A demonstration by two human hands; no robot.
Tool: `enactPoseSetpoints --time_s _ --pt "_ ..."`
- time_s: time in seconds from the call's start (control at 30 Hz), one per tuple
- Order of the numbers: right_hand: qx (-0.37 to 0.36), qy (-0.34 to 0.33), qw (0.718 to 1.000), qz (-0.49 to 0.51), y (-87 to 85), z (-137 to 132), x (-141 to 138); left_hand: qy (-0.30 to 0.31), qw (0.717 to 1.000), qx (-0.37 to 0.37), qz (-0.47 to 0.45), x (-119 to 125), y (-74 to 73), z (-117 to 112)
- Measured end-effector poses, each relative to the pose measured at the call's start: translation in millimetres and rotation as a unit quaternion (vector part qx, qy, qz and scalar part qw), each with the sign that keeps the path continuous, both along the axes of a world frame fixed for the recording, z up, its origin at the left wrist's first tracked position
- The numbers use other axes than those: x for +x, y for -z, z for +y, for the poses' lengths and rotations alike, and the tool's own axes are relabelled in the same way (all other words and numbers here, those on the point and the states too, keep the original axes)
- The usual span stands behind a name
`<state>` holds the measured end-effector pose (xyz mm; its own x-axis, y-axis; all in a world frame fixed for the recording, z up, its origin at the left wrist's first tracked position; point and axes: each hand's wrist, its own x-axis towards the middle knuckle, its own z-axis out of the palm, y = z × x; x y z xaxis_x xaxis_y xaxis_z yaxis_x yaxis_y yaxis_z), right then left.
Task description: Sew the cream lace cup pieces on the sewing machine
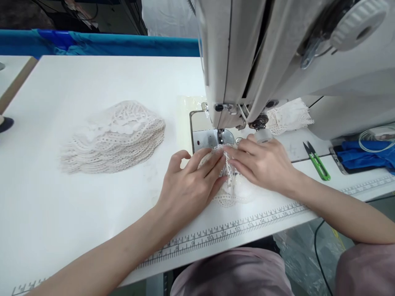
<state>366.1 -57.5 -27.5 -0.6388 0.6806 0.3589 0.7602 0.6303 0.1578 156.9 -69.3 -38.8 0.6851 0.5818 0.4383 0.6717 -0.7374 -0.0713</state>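
Observation:
A piece of white lace (pixel 227 198) lies under the presser foot (pixel 220 135) of a sewing machine (pixel 247 53). My left hand (pixel 193 176) rests on the lace from the left, its fingers stretched towards the foot. From the right, my right hand (pixel 262 162) has its fingertips closed on the lace beside the needle area. The fingertips of both hands nearly meet there, and they cover part of the lace. On the left stands a stack of lace pieces (pixel 123 137), apart from my hands.
Green thread snips (pixel 317 161) lie right of my right hand, near a phone (pixel 338 160) and blue cloth (pixel 367 154). More lace (pixel 290 117) sits behind the needle. A printed ruler (pixel 212 237) runs along the front edge of the table (pixel 77 213).

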Motion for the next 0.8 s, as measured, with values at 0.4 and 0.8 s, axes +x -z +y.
enactPoseSetpoints --time_s 0.4,0.8 --pt "0.014 0.032 0.998 -0.05 8.1 -2.5 -5.6 -0.03 0.999 0.014 0.015 2.3 2.2 5.0" --pt "0.0 0.037 0.998 -0.051 8.6 -0.2 -5.3 -0.033 0.999 -0.028 -0.001 2.4 0.1 6.0"
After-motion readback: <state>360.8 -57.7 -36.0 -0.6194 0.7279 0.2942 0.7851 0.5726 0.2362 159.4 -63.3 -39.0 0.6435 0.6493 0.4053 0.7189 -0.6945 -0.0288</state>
